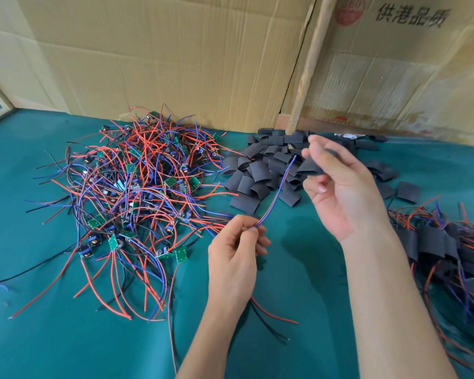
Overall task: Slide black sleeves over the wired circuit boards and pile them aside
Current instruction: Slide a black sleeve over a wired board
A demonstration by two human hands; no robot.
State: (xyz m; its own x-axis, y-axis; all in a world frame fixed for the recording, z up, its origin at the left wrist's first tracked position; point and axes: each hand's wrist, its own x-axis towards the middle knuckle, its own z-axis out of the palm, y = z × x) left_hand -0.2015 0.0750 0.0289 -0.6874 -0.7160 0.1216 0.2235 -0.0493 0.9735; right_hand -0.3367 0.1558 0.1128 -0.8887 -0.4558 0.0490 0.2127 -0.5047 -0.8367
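Both forearms reach in from six o'clock over the green cloth (52,337). Nearest, the left hand (234,248) pinches a red-and-blue wire pair (275,198) between curled fingers; more wire ends trail below its wrist. That pair rises toward one o'clock into a black sleeve (311,166) pinched by the right hand (340,187). At three o'clock lies a pile of sleeved boards (446,250). At ten o'clock sprawls the tangle of bare wired circuit boards (137,192). Loose sleeves (260,173) are heaped at twelve o'clock, before cardboard sheets (175,56).
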